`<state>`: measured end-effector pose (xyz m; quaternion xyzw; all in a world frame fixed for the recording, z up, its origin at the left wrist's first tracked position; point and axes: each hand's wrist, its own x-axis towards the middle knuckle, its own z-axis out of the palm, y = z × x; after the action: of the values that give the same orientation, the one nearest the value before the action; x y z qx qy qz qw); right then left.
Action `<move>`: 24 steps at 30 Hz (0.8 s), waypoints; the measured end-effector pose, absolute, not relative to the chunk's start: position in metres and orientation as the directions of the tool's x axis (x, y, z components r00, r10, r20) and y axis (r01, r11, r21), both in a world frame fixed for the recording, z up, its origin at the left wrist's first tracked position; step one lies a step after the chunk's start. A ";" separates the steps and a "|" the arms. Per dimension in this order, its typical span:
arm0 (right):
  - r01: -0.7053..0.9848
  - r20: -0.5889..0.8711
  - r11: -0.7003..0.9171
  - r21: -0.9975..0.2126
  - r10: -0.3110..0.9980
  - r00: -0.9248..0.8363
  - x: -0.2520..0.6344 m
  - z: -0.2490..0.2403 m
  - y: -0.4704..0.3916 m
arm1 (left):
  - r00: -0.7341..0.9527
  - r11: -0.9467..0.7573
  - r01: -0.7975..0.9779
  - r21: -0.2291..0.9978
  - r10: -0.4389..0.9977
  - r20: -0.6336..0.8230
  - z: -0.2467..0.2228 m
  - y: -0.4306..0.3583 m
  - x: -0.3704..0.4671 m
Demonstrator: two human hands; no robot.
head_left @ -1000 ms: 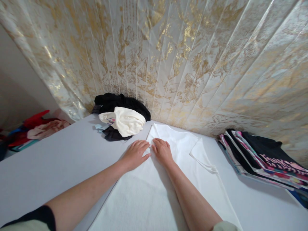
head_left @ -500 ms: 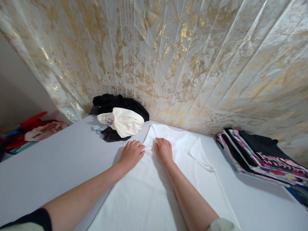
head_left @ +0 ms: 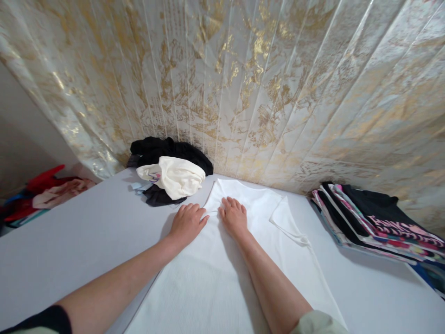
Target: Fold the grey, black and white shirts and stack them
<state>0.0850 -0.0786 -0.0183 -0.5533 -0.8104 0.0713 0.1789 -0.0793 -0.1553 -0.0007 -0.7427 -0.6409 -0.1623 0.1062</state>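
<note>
A white garment [head_left: 201, 287] lies spread on the pale table, its collar end toward the curtain and one sleeve turned inward on the right. My left hand [head_left: 188, 223] rests at the garment's left edge near the shoulder, with the thumb out to the side; whether cloth is pinched under its fingers is hidden. On the upper part of the same garment lies my right hand [head_left: 233, 215], palm down, its fingers slightly spread and nothing gripped.
Crumpled black clothes [head_left: 194, 155] and a cream garment [head_left: 182, 177] lie at the back left. A folded stack [head_left: 378, 222] stands at the right. Red and pink clothes [head_left: 62, 192] are beyond the table's left edge. A patterned curtain [head_left: 243, 93] hangs behind.
My right hand has shifted slightly on the garment, and its fingers are a little more spread. My left hand is still at the edge. The view has moved slightly.
</note>
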 end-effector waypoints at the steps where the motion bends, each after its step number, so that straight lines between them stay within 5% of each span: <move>1: 0.874 0.203 0.373 -0.311 0.925 -0.322 0.085 -0.019 -0.078 | 0.123 -0.152 0.987 0.049 0.920 0.373 -0.001 -0.155 -0.079; 6: 0.876 0.226 0.392 -0.283 0.914 -0.336 0.083 -0.014 -0.080 | 0.122 -0.146 0.988 0.043 0.931 0.344 -0.001 -0.157 -0.079; 12: 0.754 0.231 0.602 -0.261 0.798 -0.557 0.071 -0.011 -0.090 | 0.110 -0.127 0.992 0.029 0.938 0.329 0.002 -0.158 -0.078; 24: 0.878 0.229 0.382 -0.287 0.918 -0.325 0.086 -0.014 -0.078 | 0.096 -0.119 0.991 0.054 0.944 0.316 0.000 -0.157 -0.080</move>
<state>0.0861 -0.0779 -0.0139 -0.5530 -0.8119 0.0554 0.1786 -0.0797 -0.1565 0.0002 -0.7353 -0.6580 -0.1375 0.0863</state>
